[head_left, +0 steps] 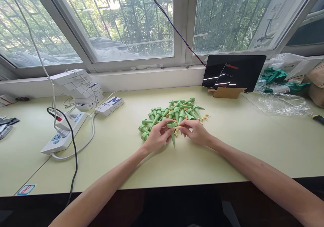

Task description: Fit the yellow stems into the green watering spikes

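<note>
My left hand (159, 134) is closed around a green plastic watering spike (172, 140), its wide cap end up and its tapered point toward me. In the fingertips of my right hand (194, 130) is a small yellow plastic piece (176, 128), held against the side of the spike just below the cap. How far it goes into the spike cannot be made out. Right behind both hands lies a loose pile of green spikes (176, 110). Small yellow pieces (207, 116) are scattered at the pile's right edge, and more show between the spikes.
A white power strip (59, 140) with plugged-in cables lies on the left of the table (121, 166). Behind it are stacked white boxes (83, 85) and a single box (109, 106). A dark screen (243, 72) stands at the back right, near plastic bags (280, 78).
</note>
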Demonstrator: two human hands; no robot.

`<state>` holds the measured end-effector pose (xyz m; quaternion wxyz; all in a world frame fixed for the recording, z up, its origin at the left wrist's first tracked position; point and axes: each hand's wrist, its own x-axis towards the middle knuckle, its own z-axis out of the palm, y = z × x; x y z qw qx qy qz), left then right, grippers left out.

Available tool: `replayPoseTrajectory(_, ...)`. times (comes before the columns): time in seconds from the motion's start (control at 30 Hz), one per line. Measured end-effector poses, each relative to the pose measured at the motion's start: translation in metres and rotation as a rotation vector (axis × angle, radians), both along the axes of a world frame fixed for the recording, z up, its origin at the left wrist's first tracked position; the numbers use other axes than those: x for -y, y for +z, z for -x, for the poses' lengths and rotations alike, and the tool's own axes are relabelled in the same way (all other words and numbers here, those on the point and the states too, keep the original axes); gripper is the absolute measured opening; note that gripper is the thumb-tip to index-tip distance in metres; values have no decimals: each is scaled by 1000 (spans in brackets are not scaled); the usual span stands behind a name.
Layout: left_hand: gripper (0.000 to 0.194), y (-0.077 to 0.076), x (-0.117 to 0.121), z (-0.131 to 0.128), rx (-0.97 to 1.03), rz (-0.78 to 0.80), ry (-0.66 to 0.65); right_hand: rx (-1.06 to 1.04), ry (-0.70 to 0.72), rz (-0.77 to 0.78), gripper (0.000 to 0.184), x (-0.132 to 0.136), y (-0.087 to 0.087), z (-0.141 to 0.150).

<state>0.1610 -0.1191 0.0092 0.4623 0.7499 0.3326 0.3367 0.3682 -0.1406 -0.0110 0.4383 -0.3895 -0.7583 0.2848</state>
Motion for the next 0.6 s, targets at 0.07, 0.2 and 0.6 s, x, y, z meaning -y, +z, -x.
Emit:
replayPoseTrajectory(0.07,35,0,0,0,-10,-3,-2,39,-16,-10,32,-1,-1,-1)
replayPoseTrajectory(0.2,35,0,0,0,-9,0,-1,46,-36,-37,30,-1,-2,-1)
replayPoseTrajectory(0.6,33,-1,-1,0,-2,2,10,-20,12,6,23,0,1,0)
